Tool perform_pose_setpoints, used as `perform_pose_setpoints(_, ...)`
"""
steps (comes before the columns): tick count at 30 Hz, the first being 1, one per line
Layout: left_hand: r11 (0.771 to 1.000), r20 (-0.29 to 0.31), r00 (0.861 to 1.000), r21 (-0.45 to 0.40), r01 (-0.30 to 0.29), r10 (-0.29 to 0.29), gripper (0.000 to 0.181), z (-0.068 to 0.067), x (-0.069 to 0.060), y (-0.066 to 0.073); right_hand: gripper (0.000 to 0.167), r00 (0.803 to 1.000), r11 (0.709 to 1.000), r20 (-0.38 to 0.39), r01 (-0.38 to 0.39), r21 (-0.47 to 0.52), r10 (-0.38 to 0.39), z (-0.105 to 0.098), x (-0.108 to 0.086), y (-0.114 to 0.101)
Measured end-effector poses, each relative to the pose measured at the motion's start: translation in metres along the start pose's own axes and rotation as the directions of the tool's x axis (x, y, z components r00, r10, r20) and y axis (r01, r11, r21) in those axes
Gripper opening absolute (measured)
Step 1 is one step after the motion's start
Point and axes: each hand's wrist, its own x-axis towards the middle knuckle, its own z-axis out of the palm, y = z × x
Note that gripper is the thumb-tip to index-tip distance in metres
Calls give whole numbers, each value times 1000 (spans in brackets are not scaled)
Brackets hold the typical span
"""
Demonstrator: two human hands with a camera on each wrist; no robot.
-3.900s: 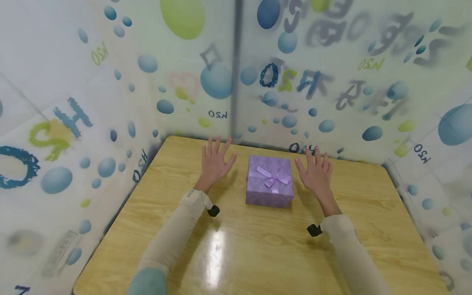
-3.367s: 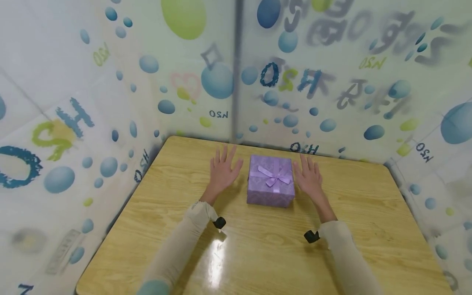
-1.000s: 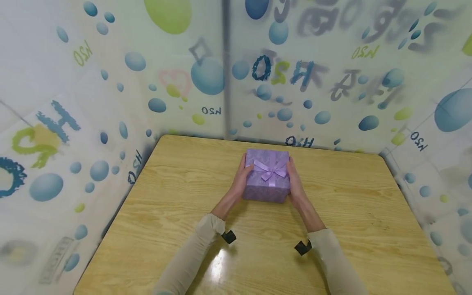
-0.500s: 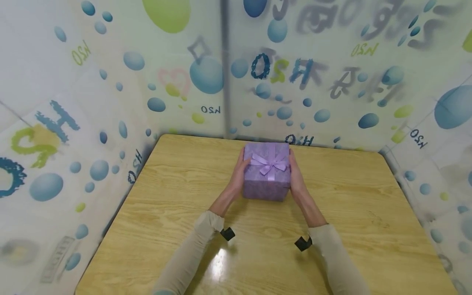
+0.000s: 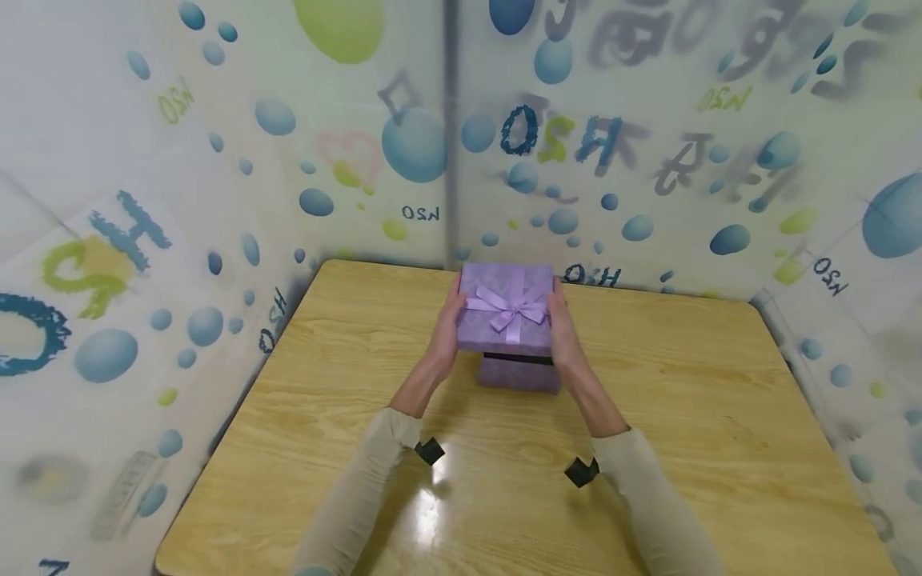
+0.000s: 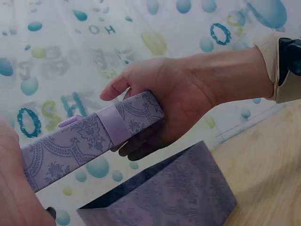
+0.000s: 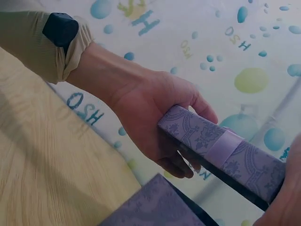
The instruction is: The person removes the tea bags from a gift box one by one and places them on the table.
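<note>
A purple patterned lid [image 5: 504,328] with a ribbon bow [image 5: 507,308] is held level above the box base [image 5: 519,376], a dark gap showing between them. My left hand [image 5: 441,332] grips the lid's left side and my right hand [image 5: 565,332] its right side. The left wrist view shows the lid [image 6: 61,155] apart from the box base [image 6: 178,193], with the right hand [image 6: 164,94] round its end. In the right wrist view, the left hand [image 7: 150,113] grips one end of the lid [image 7: 193,134], thumb on top. The base's inside looks dark; its contents are hidden.
The base stands on a light wooden table [image 5: 346,336] near its back edge. Walls [image 5: 346,104] printed with blue and green dots and lettering rise behind and beside the table. Both wrists carry small black devices.
Both hands have raised the lid off the base and moved it slightly left. Earlier the hands stood apart beside the closed box, then closed in on its sides.
</note>
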Motion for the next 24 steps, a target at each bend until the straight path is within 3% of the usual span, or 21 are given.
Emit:
perform_pose_setpoints(14,998,-53,999,-61,8,-12,64,-50,-13,16,73,994,997,76,-75,36,72,52,14,-5)
perform_pose_setpoints(20,993,-136,990,-106,-57,42,58,-71,-18,20,75,991,995,112,-83,64,75,74,17,-9)
perform_pose_setpoints(24,991,-180,983,-122,-53,30,60,-84,-20,21,75,991,993,115,-75,88,65,90,21,-12)
